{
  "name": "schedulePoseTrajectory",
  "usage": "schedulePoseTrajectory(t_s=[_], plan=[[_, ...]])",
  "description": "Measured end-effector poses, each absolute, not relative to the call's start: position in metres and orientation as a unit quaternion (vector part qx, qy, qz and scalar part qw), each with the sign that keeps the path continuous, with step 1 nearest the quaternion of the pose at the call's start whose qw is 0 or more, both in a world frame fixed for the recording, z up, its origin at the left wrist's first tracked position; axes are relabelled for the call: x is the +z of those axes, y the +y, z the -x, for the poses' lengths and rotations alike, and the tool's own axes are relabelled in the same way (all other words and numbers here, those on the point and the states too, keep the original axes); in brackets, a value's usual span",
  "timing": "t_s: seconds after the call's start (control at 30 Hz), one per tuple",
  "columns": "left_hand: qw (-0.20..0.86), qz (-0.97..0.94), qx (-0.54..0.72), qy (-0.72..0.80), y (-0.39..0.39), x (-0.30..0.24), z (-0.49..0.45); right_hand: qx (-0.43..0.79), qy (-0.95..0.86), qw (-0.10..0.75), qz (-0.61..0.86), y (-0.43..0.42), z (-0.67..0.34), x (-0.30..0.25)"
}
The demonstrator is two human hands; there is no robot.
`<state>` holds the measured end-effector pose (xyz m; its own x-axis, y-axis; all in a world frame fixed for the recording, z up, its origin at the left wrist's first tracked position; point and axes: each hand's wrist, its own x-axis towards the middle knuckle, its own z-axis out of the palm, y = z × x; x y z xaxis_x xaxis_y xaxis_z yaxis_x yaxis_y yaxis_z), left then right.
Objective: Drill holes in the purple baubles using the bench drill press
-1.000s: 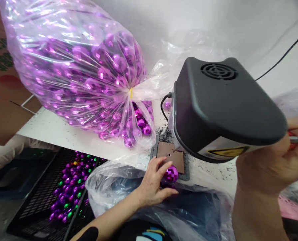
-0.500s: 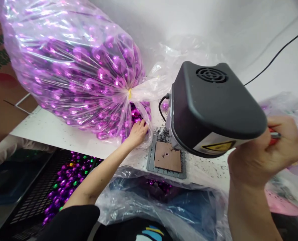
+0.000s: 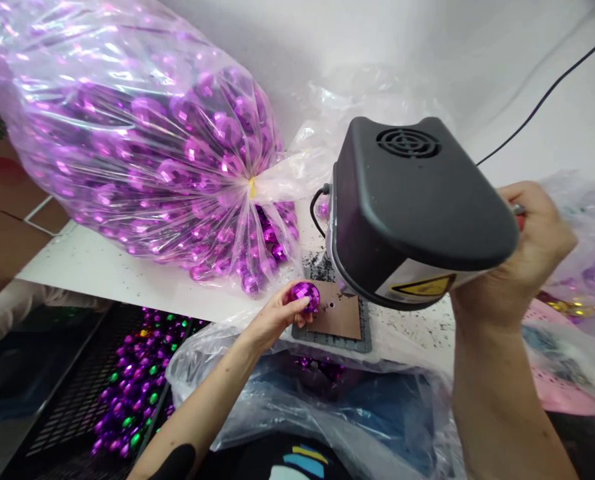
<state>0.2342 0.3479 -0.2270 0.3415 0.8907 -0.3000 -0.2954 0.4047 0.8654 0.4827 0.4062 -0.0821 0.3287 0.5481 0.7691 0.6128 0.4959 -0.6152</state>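
Between the fingers of my left hand [image 3: 283, 311] is a shiny purple faceted ball [image 3: 305, 297], held at the left edge of a brown square board [image 3: 340, 313] with a small hole. That board lies on a grey slotted metal base [image 3: 363, 341]. Above it stands a machine with a black housing [image 3: 427, 193], which looks like a bench drill press; its lower part is hidden. At the housing's right side my right hand [image 3: 532, 260] is closed around a handle, of which only a bit of red and metal shows. Left of the base lies a clear plastic bag [image 3: 142, 153] of purple balls, tied with yellow.
A black crate [image 3: 62, 400] with purple and green balls stands low at left, near a cardboard box [image 3: 12, 227]. Clear plastic sheeting [image 3: 257, 407] hangs over the table's front edge. Dark shavings litter the white table [image 3: 107, 257]. A pink basket [image 3: 552, 373] is at right.
My left hand has come out of the bag's opening with a purple ball and moved right and nearer, to the board. My right hand stays on the handle.
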Motion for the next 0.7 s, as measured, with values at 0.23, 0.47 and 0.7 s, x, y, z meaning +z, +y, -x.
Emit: schedulePoseTrajectory(t_s=[0.23, 0.47, 0.7], plan=[[0.554, -0.537, 0.416, 0.481, 0.351, -0.241, -0.251, -0.013, -0.584, 0.64, 0.5, 0.401, -0.478, -0.079], [0.362, -0.656, 0.4, 0.528, 0.352, -0.263, -0.271, -0.005, -0.587, 0.649, 0.484, 0.402, -0.477, -0.078], [0.239, -0.739, 0.347, 0.525, 0.349, -0.263, -0.292, -0.011, -0.585, 0.646, 0.49, 0.399, -0.478, -0.079]])
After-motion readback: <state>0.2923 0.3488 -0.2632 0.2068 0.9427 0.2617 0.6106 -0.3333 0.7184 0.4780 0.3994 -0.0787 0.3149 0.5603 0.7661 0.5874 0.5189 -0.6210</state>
